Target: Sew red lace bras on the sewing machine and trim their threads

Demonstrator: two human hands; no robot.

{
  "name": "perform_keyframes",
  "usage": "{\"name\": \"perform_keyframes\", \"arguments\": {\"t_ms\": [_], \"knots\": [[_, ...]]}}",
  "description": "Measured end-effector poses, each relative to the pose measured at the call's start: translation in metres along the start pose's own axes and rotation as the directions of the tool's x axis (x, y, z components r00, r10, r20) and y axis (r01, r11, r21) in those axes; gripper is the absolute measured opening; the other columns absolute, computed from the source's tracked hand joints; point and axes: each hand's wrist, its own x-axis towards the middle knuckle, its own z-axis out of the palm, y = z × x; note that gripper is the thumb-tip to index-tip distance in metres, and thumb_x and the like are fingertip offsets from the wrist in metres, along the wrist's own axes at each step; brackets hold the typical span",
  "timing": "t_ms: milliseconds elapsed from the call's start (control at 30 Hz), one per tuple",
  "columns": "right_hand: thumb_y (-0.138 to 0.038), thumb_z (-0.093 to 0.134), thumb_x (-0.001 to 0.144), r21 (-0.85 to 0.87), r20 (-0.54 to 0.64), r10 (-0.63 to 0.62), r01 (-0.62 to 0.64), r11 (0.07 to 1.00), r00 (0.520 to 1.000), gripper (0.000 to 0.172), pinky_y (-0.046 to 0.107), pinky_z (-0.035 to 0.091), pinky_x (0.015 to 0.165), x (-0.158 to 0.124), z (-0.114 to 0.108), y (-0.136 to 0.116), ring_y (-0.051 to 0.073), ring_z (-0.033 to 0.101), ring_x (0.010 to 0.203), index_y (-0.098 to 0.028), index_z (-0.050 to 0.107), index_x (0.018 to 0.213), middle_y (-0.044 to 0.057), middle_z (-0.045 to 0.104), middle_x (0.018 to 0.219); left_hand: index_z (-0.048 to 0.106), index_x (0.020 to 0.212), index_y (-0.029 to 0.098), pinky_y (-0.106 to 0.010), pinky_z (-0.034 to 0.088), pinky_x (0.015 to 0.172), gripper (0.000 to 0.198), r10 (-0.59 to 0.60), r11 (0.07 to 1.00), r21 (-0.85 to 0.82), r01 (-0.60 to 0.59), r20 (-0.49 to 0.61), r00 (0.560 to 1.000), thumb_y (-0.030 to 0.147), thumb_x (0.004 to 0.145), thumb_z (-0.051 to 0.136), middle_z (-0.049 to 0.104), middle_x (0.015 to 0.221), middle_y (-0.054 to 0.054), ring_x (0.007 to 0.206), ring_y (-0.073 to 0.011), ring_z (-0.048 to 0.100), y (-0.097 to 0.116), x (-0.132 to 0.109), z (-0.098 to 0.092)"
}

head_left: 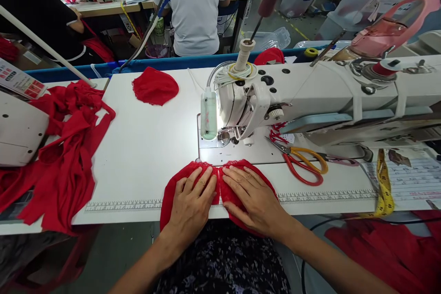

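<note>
Two red lace-edged fabric cups lie side by side at the table's front edge, below the sewing machine (237,110). Flat on the left fabric cup (168,193) rests my left hand (191,204), fingers stretched toward the machine. My right hand (253,200) presses flat on the right fabric cup (267,183), its fingers pointing up and left. A narrow gap with a pale line runs between the two pieces. Both pieces hang partly over the edge toward my lap. The presser foot (223,138) is just beyond them.
Scissors (303,163) with orange and red handles lie right of the needle area. A yellow tape measure (383,188) drapes over the front edge. Red fabric strips (69,147) heap at left; another red piece (155,86) lies behind. A person in a grey shirt (196,9) sits beyond.
</note>
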Motion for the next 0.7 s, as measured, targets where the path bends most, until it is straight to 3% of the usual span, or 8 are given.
{"name": "perform_keyframes", "arguments": {"t_ms": [500, 700], "knots": [[-0.032, 0.054, 0.095, -0.014, -0.021, 0.003, -0.003, 1.0, 1.0, 0.05, 0.05, 0.043, 0.112, 0.0008, 0.0012, 0.0004, 0.027, 0.045, 0.137, -0.011, 0.049, 0.14, 0.012, 0.051, 0.147, 0.053, 0.138, 0.021, -0.041, 0.038, 0.095, 0.042, 0.002, 1.0, -0.015, -0.003, -0.015, 1.0, 0.017, 0.096, 0.052, 0.05, 0.149, -0.001, 0.133, -0.0254, 0.046, -0.0014, -0.0009, 0.0045], [-0.03, 0.054, 0.095, 0.004, -0.027, -0.003, 0.003, 1.0, 1.0, 0.046, 0.049, 0.042, 0.111, 0.0025, -0.0053, -0.0027, 0.028, 0.046, 0.135, -0.01, 0.053, 0.136, 0.014, 0.053, 0.145, 0.054, 0.137, 0.019, -0.041, 0.04, 0.096, 0.039, 0.024, 1.0, -0.012, -0.024, -0.004, 1.0, 0.017, 0.098, 0.049, 0.053, 0.147, -0.003, 0.131, -0.026, 0.047, -0.001, -0.0003, -0.0038]]}}
